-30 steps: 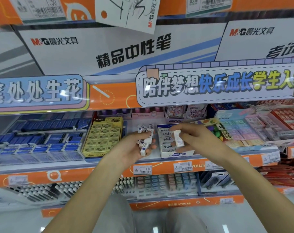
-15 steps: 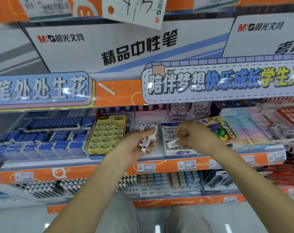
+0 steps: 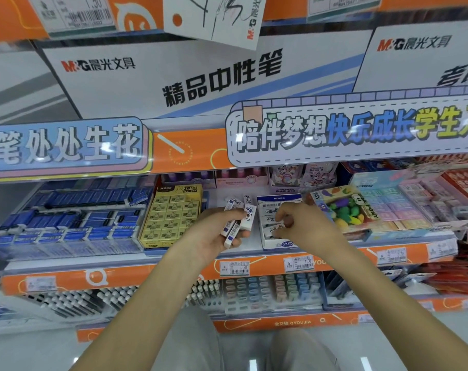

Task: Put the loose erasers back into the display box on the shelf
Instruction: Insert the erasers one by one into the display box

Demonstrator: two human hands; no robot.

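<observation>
— On the shelf [image 3: 173, 259], what's happening?
— Right hand [image 3: 299, 226] is pinching one eraser [image 3: 274, 228] into the display box [image 3: 271, 241]; left hand [image 3: 222, 231] is gripping several loose erasers [image 3: 239, 219]. Next probably needs seating it flat.

Loose erasers: small white blocks with blue-printed sleeves [image 3: 236, 223], fanned in my left hand [image 3: 214, 236].
Display box: open white-and-blue cardboard tray [image 3: 277, 243] on the shelf, partly filled.

shelving: orange-edged tiers [image 3: 152, 274] | signage: Chinese banners [image 3: 356, 129] | floor: pale, glossy [image 3: 40, 352]
</observation>
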